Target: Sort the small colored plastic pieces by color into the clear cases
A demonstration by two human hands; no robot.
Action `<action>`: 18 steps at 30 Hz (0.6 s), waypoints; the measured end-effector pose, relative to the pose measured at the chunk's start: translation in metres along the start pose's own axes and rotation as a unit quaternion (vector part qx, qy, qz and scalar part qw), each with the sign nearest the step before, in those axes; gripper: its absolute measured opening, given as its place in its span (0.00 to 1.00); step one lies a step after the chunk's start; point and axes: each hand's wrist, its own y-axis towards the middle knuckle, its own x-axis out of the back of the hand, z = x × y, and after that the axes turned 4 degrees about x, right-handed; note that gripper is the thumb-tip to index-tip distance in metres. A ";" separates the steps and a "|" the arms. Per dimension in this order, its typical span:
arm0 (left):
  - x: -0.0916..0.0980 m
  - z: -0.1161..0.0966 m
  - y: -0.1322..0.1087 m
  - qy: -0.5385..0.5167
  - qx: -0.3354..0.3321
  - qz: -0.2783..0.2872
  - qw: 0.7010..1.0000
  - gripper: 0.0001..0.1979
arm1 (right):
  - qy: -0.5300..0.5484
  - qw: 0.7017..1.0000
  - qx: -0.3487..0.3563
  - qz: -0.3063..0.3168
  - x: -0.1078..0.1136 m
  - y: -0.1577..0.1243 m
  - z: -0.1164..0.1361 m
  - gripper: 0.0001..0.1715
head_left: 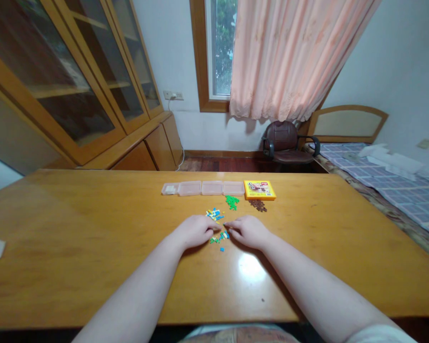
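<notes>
Two hands, left [196, 232] and right [250, 232], meet over small building pieces at the middle of one wooden table [93, 238], index fingers extended, thumbs curled slightly beneath; whether either pinches a piece I cannot tell. Before them sit one blue-white-yellow pile [217, 217], one green pile [231, 202] and one brown pile [258, 206]; nearer lie a loose mixed cluster [224, 235] and one blue piece [222, 249] (too tiny to count singly, the rest). Behind stand four clear trays [212, 187] and one yellow box [260, 190].
</notes>
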 end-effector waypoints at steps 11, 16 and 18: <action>-0.004 -0.002 -0.001 0.015 -0.036 0.041 0.998 0.23 | -0.042 0.992 -0.114 -0.019 0.008 0.001 -0.007 0.22; -0.007 0.000 0.002 0.012 -0.011 0.041 0.999 0.24 | -0.016 0.997 -0.061 -0.036 0.005 -0.002 -0.004 0.20; -0.008 0.001 0.003 0.011 -0.002 0.037 0.999 0.25 | -0.010 0.999 -0.040 -0.028 0.003 -0.003 -0.003 0.20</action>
